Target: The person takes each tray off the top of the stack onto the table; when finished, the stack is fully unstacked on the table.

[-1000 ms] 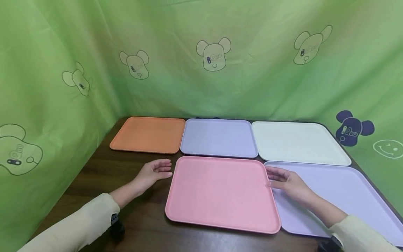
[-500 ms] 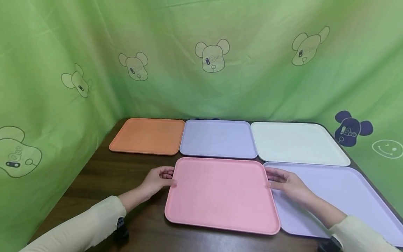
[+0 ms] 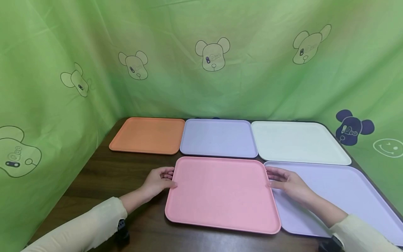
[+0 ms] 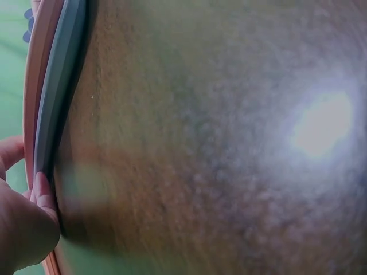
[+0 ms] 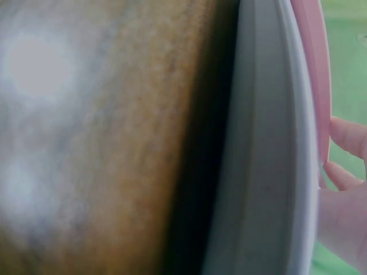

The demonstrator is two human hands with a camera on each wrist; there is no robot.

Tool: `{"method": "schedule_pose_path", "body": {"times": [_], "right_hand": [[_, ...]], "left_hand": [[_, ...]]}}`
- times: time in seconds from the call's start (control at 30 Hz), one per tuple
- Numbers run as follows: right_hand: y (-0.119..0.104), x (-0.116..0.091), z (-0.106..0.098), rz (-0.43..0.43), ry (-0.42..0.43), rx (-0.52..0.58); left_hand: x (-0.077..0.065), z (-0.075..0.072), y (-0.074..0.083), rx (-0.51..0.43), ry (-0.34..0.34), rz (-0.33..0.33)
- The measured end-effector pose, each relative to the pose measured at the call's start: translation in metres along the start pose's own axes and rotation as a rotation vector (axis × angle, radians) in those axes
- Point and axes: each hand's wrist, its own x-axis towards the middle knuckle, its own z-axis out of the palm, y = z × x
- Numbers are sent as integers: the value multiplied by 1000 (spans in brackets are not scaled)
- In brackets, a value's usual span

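Observation:
A pink tray [image 3: 221,194] lies flat at the front middle of the dark wooden table. My left hand [image 3: 156,182] holds its left edge, thumb over the rim. At the opposite edge, my right hand [image 3: 289,182] grips the rim between thumb and fingers, its forearm crossing above a large lilac tray [image 3: 333,196]. The left wrist view shows a bluish-grey tray [image 4: 58,80] stacked directly under the pink one, with a fingertip at the seam between them. From the right wrist, the lilac tray's side [image 5: 269,137] fills the foreground, and the pink rim [image 5: 315,74] shows behind.
Along the back of the table [image 3: 104,182] an orange tray [image 3: 149,135], a smaller lilac tray [image 3: 218,138] and a white tray [image 3: 300,142] stand edge to edge. A green curtain [image 3: 176,84] with bear drawings hangs behind and at both sides.
My left hand has come in from the left and taken hold of the pink tray's left edge. The right hand stays at the other edge, and the trays have not visibly moved.

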Motion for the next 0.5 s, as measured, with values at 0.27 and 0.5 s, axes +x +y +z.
{"method": "schedule_pose_path", "body": {"times": [0.27,0.5], "right_hand": [[-1,0,0,-1,-4,6],[0,-1,0,-20,-5,-2]], "left_hand": [[2,1,-3,26,45,10],[0,1,-2,32,87,7]]}}
